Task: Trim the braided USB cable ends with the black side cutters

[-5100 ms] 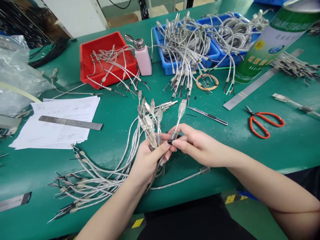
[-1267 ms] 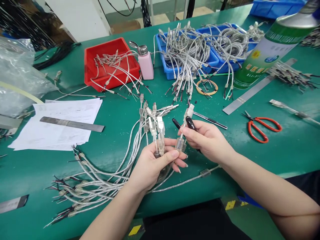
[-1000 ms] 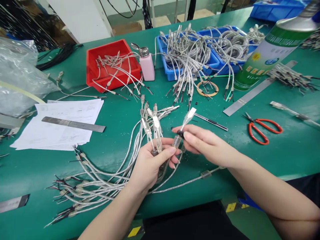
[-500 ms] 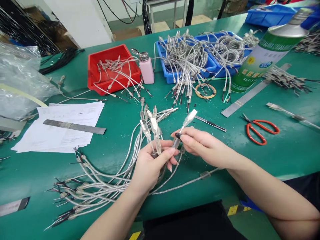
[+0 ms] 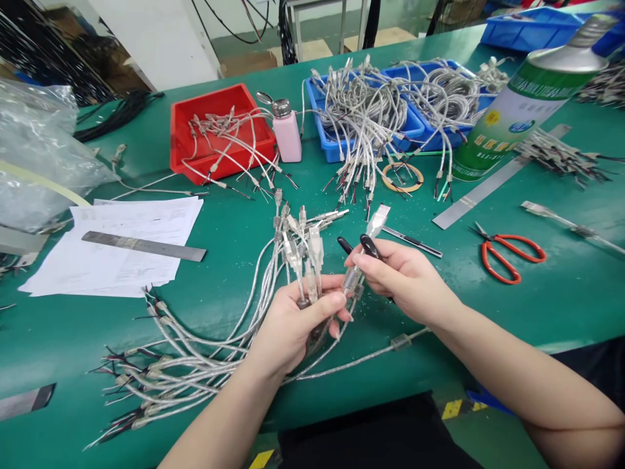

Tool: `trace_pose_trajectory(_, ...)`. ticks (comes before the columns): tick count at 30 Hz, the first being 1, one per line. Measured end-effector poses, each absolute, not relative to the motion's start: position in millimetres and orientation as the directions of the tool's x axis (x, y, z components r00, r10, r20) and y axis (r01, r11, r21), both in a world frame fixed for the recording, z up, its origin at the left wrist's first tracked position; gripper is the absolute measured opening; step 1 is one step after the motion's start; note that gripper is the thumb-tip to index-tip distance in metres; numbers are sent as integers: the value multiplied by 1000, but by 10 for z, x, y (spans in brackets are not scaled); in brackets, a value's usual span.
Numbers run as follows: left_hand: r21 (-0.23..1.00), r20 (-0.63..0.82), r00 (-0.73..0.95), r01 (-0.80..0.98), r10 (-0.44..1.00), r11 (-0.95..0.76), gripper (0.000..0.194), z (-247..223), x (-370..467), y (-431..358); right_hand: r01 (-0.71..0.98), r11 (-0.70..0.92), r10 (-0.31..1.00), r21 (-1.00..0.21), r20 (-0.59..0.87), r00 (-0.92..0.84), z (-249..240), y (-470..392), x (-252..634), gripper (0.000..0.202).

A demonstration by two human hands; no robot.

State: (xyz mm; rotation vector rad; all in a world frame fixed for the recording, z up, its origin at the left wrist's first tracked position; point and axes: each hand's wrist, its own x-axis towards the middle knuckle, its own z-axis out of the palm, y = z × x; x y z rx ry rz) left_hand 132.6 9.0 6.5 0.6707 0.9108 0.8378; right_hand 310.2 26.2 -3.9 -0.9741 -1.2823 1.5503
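My left hand [image 5: 297,319] is closed around several clear-sheathed USB cables, their plugs [image 5: 316,247] pointing up between thumb and fingers. The silver cables [image 5: 195,384] trail left across the green table to stripped wire ends. At my left fingertips, my right hand [image 5: 403,277] pinches one USB cable just below its plug [image 5: 378,220]. That cable's clear ferrite sleeve [image 5: 350,280] sits between the two hands. Two black rounded tips [image 5: 370,246] stick out by the right fingers; I cannot make out what they belong to. More USB plugs lie just beyond the left hand.
Beyond are a red bin [image 5: 222,166] of cables, a pink pump bottle [image 5: 288,138], blue bins [image 5: 336,151] heaped with cables and a green-white can [image 5: 517,107]. Orange-handled pliers [image 5: 512,257] and a knife [image 5: 413,242] lie right; papers [image 5: 117,218] with a steel ruler [image 5: 144,246] left.
My right hand has shifted slightly right, and the black tips by its fingers show more. The plugs in my left hand have tilted and swung slightly right.
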Motion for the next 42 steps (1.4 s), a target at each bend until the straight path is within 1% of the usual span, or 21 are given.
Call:
trace_pose_trajectory(3,806,-374,357,-331,856,490,24,45,1340,72,-146,-51,967,-988,-12,-255,-78,266,3088,26)
trace_pose_trajectory(6,832,-356,325,-316,876,456,19,28,1343,56,-78,-16,972,-997,3,-233,-81,259,3092,31)
trace_pose_trajectory(8,845,-355,284,-309,890,436,20,19,1343,54,-25,-19,956,-1000,-11,-292,-46,240,3105,33)
trace_pose_trajectory(11,872,-347,205,-289,915,395,21,16,1349,50,69,-27,878,-997,-57,-476,40,190,3126,37)
trace_pose_trajectory(13,896,-326,161,-263,932,359,20,26,1358,39,136,17,818,-990,-64,-572,87,160,3135,34)
trace_pose_trajectory(14,905,-317,151,-247,936,346,19,35,1362,31,164,58,805,-985,-51,-592,99,151,3137,31)
trace_pose_trajectory(15,911,-313,152,-231,937,342,19,44,1364,23,188,104,808,-977,-28,-589,103,149,3138,27)
trace_pose_trajectory(17,909,-320,185,-216,929,356,19,57,1366,10,234,186,859,-954,42,-511,90,160,3142,22)
trace_pose_trajectory(19,894,-334,229,-231,914,385,18,54,1361,9,271,212,901,-939,81,-425,67,184,3149,31)
trace_pose_trajectory(21,870,-340,262,-276,903,408,16,34,1352,21,244,167,912,-955,56,-405,56,203,3157,32)
trace_pose_trajectory(23,853,-329,285,-320,901,412,14,6,1342,39,144,82,861,-986,-2,-508,66,206,3159,22)
trace_pose_trajectory(25,845,-304,308,-350,902,405,14,-16,1334,57,67,31,786,-997,-18,-618,85,192,3150,24)
trace_pose_trajectory(26,842,-297,315,-359,902,403,14,-20,1330,64,71,49,774,-996,-7,-634,91,183,3143,23)
trace_pose_trajectory(28,827,-299,341,-373,891,420,13,-16,1323,75,164,143,825,-976,26,-565,85,170,3130,17)
trace_pose_trajectory(30,801,-324,381,-377,866,465,12,1,1314,84,259,189,896,-947,59,-440,55,173,3122,28)
trace_pose_trajectory(31,788,-336,402,-375,852,488,12,11,1308,88,259,166,917,-952,52,-396,33,182,3120,34)
trace_pose_trajectory(32,776,-346,420,-375,839,507,12,18,1303,92,214,111,928,-970,24,-373,11,195,3118,37)
trace_pose_trajectory(34,754,-360,438,-383,824,533,12,24,1294,102,31,-35,925,-999,-44,-378,-26,227,3114,35)
trace_pose_trajectory(36,732,-372,453,-393,810,556,13,18,1291,111,-147,-148,914,-978,-79,-398,-47,256,3109,31)
trace_pose_trajectory(38,717,-381,472,-392,795,576,13,4,1292,117,-255,-189,919,-948,-79,-386,-55,270,3106,27)
trace_pose_trajectory(42,726,-382,458,-389,803,568,19,-14,1300,110,-310,-175,938,-935,-63,-340,-64,259,3105,20)
